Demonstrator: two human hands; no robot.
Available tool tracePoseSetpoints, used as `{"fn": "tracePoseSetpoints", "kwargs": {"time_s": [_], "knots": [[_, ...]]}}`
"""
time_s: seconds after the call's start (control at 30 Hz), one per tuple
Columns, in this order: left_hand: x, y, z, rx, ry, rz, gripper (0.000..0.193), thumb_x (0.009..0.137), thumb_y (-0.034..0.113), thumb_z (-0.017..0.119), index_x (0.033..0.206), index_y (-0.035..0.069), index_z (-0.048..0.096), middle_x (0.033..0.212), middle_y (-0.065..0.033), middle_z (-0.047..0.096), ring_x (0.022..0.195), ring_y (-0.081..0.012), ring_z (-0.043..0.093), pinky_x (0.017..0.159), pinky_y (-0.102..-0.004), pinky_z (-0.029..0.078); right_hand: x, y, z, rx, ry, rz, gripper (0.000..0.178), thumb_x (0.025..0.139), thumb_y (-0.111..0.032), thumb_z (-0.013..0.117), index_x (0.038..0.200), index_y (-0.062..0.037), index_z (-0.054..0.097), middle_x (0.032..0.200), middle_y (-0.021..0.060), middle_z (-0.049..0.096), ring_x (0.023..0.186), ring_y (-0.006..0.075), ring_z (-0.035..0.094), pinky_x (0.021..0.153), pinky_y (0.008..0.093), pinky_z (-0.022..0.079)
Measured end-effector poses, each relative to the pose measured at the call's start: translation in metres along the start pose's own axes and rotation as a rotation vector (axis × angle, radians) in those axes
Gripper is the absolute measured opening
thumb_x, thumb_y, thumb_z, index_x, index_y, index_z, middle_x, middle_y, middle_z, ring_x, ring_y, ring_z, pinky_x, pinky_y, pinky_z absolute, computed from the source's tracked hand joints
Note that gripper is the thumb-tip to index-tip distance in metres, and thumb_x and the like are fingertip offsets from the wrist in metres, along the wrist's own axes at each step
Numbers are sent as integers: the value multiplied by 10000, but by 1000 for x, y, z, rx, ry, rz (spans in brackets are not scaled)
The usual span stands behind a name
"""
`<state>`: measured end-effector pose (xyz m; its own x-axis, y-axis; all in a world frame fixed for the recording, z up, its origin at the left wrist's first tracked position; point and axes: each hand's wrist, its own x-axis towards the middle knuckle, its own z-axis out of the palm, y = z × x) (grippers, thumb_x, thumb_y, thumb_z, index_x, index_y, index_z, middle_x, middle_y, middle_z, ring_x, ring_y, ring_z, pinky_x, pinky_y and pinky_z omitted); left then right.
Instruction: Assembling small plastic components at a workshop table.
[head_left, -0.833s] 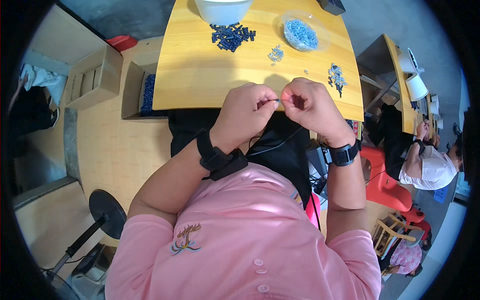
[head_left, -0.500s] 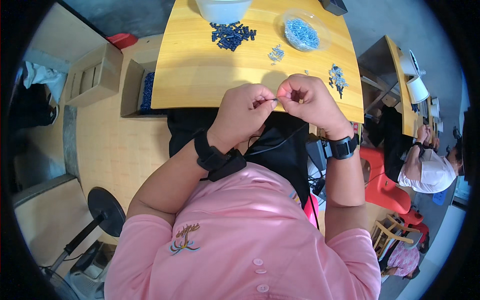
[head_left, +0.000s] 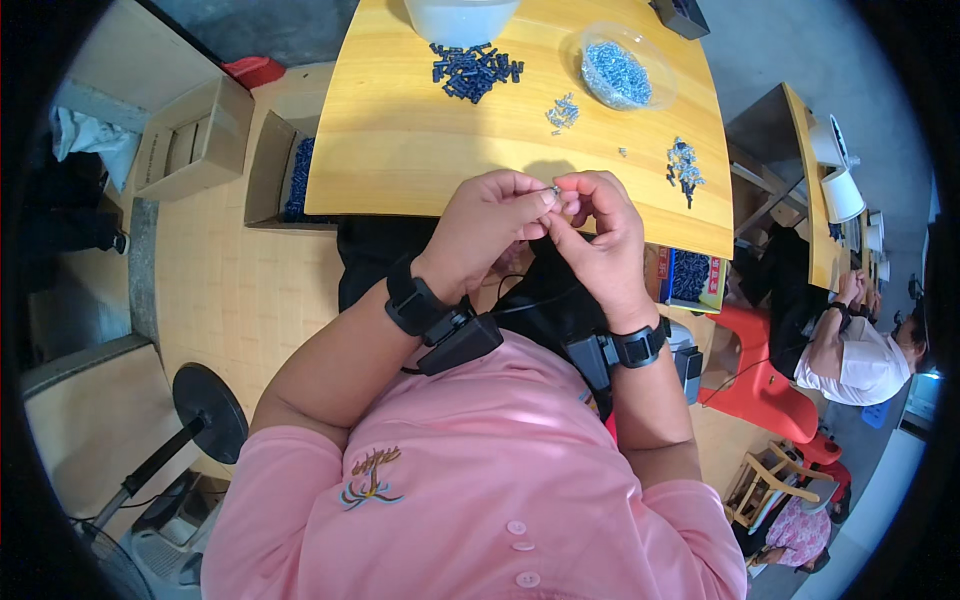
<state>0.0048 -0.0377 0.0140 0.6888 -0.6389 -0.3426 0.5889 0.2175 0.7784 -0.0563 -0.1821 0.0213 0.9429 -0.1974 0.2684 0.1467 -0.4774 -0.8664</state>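
Over the table's near edge, my left hand (head_left: pixel 490 222) is closed, thumb and forefinger pinching a tiny dark part with a shiny end (head_left: pixel 554 190). My right hand (head_left: pixel 607 235) meets it from the other side, its fingers bent in and its forefinger at the shiny end. What the right fingers grip is hidden. Beyond the hands lie a pile of small black cylindrical pieces (head_left: pixel 476 72) and a few small shiny pieces (head_left: pixel 563 113). To the right is a little heap of shiny and black parts (head_left: pixel 684 170).
A clear round bowl (head_left: pixel 655 92) of shiny pieces and a white tub (head_left: pixel 462 22) stand at the table's far side. Cardboard boxes (head_left: pixel 195 140) sit on the left. A red stool (head_left: pixel 755 375) is at right; a co-worker in white (head_left: pixel 850 345) works beyond it.
My right hand has moved left and turned, bringing its fingers against the left fingertips. The shiny end now shows there. The whole view has shifted slightly.
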Motion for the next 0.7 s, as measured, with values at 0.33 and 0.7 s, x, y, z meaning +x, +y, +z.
{"fn": "tracePoseSetpoints", "kwargs": {"time_s": [0.33,0.7], "knots": [[2,2,-15,11,-46,-88,176,892,169,604,1005,36,625,903,-19,641,804,-59,605,702,-172,498,9,-13,2,-258,-69,-111,213,712,-20,666,911,6,594,867,148,575,785,290,582,682,334,485],[0,6,-33,-9,50,-37,184,892,162,605,999,14,629,897,-25,638,773,-59,590,696,-173,481,30,-21,21,-282,-139,-184,186,705,-8,661,883,-2,607,817,134,578,766,298,585,668,353,483]]}}
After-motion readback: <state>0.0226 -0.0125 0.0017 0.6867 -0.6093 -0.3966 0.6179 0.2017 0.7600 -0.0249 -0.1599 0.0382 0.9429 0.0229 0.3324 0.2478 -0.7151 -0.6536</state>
